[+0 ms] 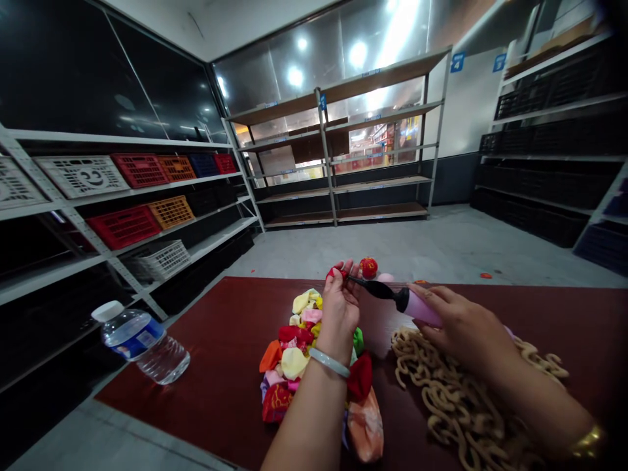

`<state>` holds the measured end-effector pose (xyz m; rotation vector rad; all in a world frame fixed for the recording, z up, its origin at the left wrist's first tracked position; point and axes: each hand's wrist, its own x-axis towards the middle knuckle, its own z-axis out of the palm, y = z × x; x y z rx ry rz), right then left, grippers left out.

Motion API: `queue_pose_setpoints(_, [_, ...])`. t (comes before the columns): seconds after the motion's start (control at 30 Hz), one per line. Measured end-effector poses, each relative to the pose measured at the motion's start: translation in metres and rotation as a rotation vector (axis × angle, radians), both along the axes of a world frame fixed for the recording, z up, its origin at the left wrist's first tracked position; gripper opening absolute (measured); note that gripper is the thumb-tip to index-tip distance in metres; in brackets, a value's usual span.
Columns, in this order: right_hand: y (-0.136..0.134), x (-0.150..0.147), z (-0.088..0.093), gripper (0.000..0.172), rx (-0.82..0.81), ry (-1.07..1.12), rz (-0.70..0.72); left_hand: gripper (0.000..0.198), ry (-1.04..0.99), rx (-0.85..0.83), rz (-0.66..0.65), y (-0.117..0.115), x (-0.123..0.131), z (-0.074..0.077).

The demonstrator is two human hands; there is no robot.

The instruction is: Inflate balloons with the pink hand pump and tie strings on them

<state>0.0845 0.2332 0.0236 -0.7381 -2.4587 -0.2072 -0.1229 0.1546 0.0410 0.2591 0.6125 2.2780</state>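
Observation:
My left hand (343, 294) pinches a small red balloon (335, 273) at the black nozzle of a hand pump. The pump (420, 307) has a pale purple barrel and a black tip, and points left. My right hand (456, 324) is wrapped round the barrel. Below my left hand, a pile of colourful deflated balloons (294, 363) lies on the dark red table (196, 340), partly hidden by my left forearm. Under my right forearm lies a heap of tan, curly strands (456, 405).
A water bottle (144, 343) with a white cap stands at the table's left. Beyond the far edge is a red ball-like item (368, 267) with yellow marks. Shelves with coloured crates (140, 170) line the left; bare-looking racks (333, 157) stand behind.

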Motion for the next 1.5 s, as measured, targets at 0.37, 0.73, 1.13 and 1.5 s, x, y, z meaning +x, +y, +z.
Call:
queue_pose_setpoints(0.37, [0.0,0.005,-0.003,0.062,-0.005,0.015,0.026,0.017,0.08,-0.051,0.0,0.002,0.012,0.001])
queue_pose_setpoints(0.73, [-0.002,0.005,-0.002,0.06,-0.014,0.024,-0.014,0.03,0.19,-0.085,0.045,0.002,0.02,0.001])
queue_pose_setpoints(1.13, [0.003,0.006,-0.006,0.058,-0.007,0.053,0.022,0.028,0.139,-0.122,-0.104,0.0,0.03,0.003])
queue_pose_setpoints(1.5, [0.009,0.006,-0.013,0.062,-0.036,0.07,0.035,0.023,0.094,-0.001,-0.182,-0.001,0.03,0.0])
